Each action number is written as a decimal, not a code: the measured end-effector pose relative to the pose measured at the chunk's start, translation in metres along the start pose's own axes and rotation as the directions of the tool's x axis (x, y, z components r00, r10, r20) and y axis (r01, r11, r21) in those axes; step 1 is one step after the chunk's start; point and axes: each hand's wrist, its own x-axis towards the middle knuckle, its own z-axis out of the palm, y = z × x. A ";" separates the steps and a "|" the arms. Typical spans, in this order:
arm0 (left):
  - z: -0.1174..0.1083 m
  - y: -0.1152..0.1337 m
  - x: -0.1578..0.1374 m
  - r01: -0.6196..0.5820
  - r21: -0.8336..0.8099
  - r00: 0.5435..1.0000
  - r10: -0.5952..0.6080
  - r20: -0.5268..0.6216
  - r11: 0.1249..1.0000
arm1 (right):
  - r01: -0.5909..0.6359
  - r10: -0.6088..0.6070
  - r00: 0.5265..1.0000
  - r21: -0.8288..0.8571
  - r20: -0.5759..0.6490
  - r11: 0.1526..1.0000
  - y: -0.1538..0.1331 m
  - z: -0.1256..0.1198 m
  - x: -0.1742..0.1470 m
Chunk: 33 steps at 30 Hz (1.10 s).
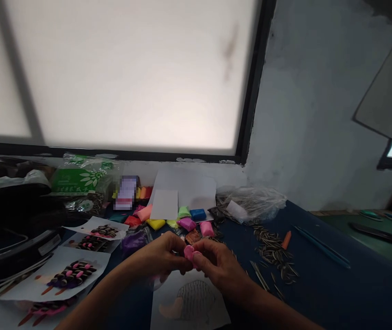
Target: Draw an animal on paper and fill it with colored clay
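Observation:
A lump of pink modelling clay (189, 252) is pinched between the fingertips of both my hands, above the top edge of a white sheet (160, 286). My left hand (166, 252) grips the lump from the left, fingers curled in. From the other side, my right hand (218, 263) closes its thumb and fingers on it. The sheet below bears a pencil drawing of a rounded, striped shape, with flat peach clay (171, 310) along its left part. Just beyond my hands lie soft clay packets, among them a pink packet (206, 229), a purple packet (186, 223) and a blue packet (198, 214).
Loose sunflower seeds (274, 250) and an orange stick (286, 240) lie to the right, near a blue pen-like tool (323, 247). Behind is a clear bag of seeds (261, 201). Seed-and-clay pictures (75, 272) overlap at left, below a green-printed bag (82, 176) and a blurred phone (126, 192).

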 end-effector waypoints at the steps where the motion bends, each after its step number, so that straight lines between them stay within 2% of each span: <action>1: 0.000 0.000 0.000 0.008 0.005 1.000 -0.008 0.001 1.000 | -0.002 0.002 1.000 0.011 0.002 1.000 -0.001 0.000 0.000; 10: 0.003 0.004 0.001 0.016 0.036 1.000 -0.016 0.014 0.999 | -0.002 0.001 1.000 0.161 0.006 0.987 0.000 0.000 0.002; 14: 0.001 0.004 0.002 0.011 0.016 1.000 -0.011 0.009 1.000 | 0.008 -0.001 0.999 0.137 -0.051 0.990 0.003 -0.002 0.003; 17: -0.003 0.001 0.001 -0.015 0.005 1.000 0.015 -0.001 1.000 | -0.014 0.015 1.000 0.103 -0.012 0.995 0.003 -0.002 0.004; 24: -0.011 -0.002 -0.003 0.040 0.057 0.998 -0.042 0.038 0.998 | -0.067 0.078 0.992 -0.107 0.098 0.992 -0.004 -0.010 0.001; 29: -0.012 -0.010 -0.002 0.179 0.161 0.981 -0.187 0.040 0.971 | -0.094 0.157 0.974 -0.344 0.160 0.934 -0.013 -0.016 -0.002; 33: -0.008 -0.015 0.000 0.268 0.249 0.958 -0.285 0.036 0.931 | -0.102 0.205 0.960 -0.447 0.188 0.889 -0.012 -0.011 -0.005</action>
